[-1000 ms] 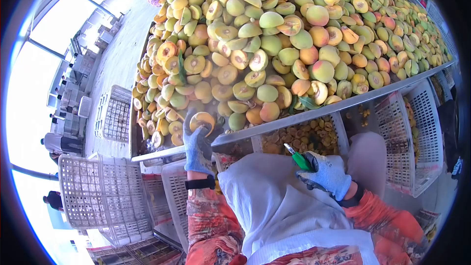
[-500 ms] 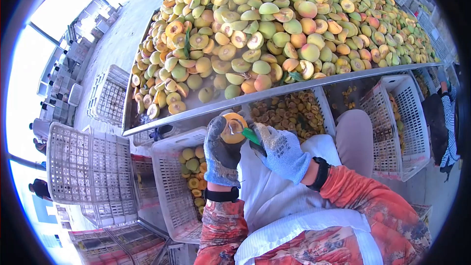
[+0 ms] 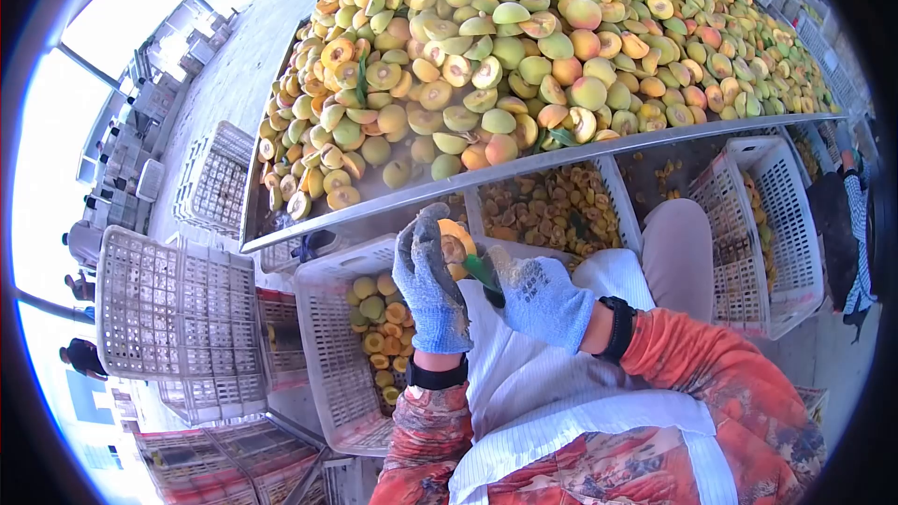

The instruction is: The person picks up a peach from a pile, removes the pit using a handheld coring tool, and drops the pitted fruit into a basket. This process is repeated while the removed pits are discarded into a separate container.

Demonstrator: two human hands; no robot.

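Mid-frame, we see the knit-gloved left hand (image 3: 433, 282) pinching round cut fruit (image 3: 455, 241). The right hand (image 3: 544, 301) clasps a green handle (image 3: 481, 271).

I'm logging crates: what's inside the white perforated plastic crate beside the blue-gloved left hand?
Rounded green and orange fruit, some cut open, lies inside the crate. The left hand and red patterned sleeve hide part of its picture-right side; anything beneath the top fruit is covered.
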